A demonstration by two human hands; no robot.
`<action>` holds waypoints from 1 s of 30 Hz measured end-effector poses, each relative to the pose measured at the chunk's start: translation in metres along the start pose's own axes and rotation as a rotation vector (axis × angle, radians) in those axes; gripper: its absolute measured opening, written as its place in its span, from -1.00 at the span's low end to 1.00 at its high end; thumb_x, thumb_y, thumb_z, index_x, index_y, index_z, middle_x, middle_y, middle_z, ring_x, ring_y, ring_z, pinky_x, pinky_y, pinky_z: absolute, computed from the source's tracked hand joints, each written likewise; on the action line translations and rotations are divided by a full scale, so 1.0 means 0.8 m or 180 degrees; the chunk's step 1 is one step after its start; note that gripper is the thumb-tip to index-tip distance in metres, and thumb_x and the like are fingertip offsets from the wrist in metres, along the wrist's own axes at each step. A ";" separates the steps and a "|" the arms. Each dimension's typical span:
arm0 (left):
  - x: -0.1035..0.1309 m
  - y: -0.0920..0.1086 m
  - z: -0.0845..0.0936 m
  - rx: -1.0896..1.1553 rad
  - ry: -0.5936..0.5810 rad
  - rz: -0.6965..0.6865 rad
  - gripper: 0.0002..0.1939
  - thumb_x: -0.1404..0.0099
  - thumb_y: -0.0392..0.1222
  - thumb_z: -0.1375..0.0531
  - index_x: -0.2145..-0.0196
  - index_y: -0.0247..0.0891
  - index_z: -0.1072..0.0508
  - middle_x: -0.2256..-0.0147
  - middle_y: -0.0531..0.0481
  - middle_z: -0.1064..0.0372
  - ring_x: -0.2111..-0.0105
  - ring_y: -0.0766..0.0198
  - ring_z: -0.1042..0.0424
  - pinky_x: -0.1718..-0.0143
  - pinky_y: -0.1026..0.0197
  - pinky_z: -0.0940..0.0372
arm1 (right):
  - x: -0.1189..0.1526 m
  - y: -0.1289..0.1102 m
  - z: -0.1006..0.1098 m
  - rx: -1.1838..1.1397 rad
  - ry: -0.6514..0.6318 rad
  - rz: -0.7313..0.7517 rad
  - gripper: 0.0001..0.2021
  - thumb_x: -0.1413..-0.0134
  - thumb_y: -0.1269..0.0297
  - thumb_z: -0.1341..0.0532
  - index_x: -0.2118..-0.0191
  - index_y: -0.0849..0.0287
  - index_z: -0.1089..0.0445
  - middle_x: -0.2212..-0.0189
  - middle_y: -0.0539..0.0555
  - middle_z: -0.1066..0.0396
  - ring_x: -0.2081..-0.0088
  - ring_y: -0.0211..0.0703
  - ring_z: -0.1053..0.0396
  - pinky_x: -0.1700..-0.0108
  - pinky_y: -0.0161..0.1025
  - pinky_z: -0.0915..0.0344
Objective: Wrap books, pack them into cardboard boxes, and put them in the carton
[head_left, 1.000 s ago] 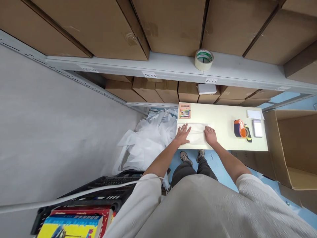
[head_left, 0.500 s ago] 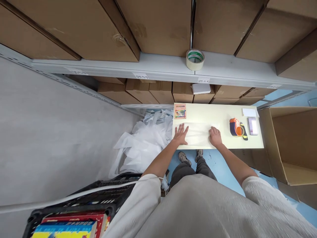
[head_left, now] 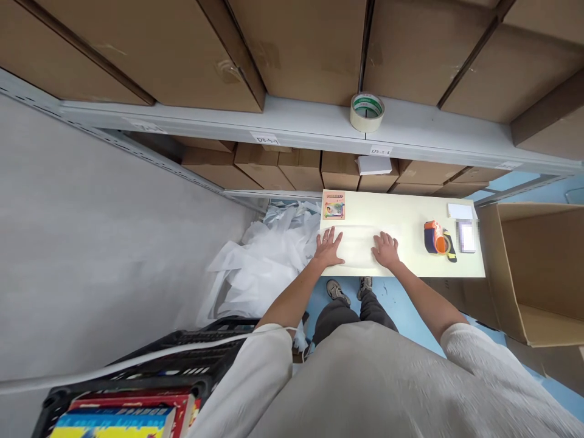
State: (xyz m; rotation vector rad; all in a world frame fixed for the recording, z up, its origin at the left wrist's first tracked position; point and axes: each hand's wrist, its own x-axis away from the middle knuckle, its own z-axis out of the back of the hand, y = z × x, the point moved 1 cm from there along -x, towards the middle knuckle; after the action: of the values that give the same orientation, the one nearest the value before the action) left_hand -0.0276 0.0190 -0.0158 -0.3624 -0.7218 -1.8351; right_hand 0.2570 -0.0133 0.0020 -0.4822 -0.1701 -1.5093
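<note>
A thin, pale translucent sheet (head_left: 358, 246) lies flat on the cream tabletop (head_left: 406, 210). My left hand (head_left: 328, 248) presses on the sheet's left part, fingers spread. On its right part rests my right hand (head_left: 386, 249), palm down, with the fingers apart. Behind my left hand, at the table's back left corner, is a small pink booklet (head_left: 334, 205) with a picture on its cover. Right of my right hand stand an orange and dark tape dispenser (head_left: 435, 237) and a black and yellow cutter (head_left: 450, 246).
A white card (head_left: 460, 210) and a blurred small box (head_left: 466, 236) lie at the table's right end. An open carton (head_left: 511, 274) stands beside it. White sheets (head_left: 260, 261) are heaped on the left. A tape roll (head_left: 367, 112) sits on the shelf (head_left: 310, 115). A black crate (head_left: 191, 359) holds books.
My right hand has slid left over the sheet, towards my left hand, and its fingers have spread. My left hand stays at the sheet's left part. The view has shifted slightly.
</note>
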 end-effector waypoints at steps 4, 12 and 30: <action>-0.001 -0.004 -0.001 -0.0070 0.0053 -0.0036 0.49 -0.05 0.28 -0.54 -0.64 -0.08 0.26 -0.61 -0.29 0.69 -0.60 -0.35 0.56 -0.53 -0.42 0.41 | -0.041 -0.046 0.020 -0.0384 0.0339 0.0038 -0.52 -0.43 0.22 -0.02 -0.29 0.19 -0.46 -0.33 0.37 -0.35 -0.33 0.30 -0.24 -0.38 0.20 -0.15; -0.013 -0.001 -0.008 0.0055 -0.0011 0.0004 0.62 0.05 0.24 -0.59 -0.64 -0.08 0.34 -0.60 -0.31 0.76 -0.58 -0.42 0.63 -0.51 -0.47 0.39 | -0.169 -0.164 0.027 -0.1328 0.0054 -0.0765 -0.56 -0.42 0.02 -0.15 -0.21 0.18 -0.43 -0.21 0.31 -0.42 -0.20 0.21 -0.40 -0.21 0.08 -0.36; -0.017 0.000 -0.019 0.0242 0.0013 -0.0048 0.68 0.10 0.30 -0.60 -0.64 -0.03 0.40 -0.61 -0.28 0.75 -0.57 -0.44 0.67 -0.49 -0.58 0.43 | -0.223 -0.204 0.006 -0.1683 0.0126 -0.1754 -0.48 -0.13 0.25 -0.37 -0.19 0.16 -0.29 -0.15 0.42 -0.47 -0.24 0.34 -0.40 -0.31 0.33 -0.19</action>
State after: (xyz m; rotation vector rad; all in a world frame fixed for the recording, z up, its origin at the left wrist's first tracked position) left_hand -0.0214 0.0194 -0.0348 -0.3040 -0.7910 -1.8166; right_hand 0.0857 0.1537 -0.0325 -0.8740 0.1490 -2.1136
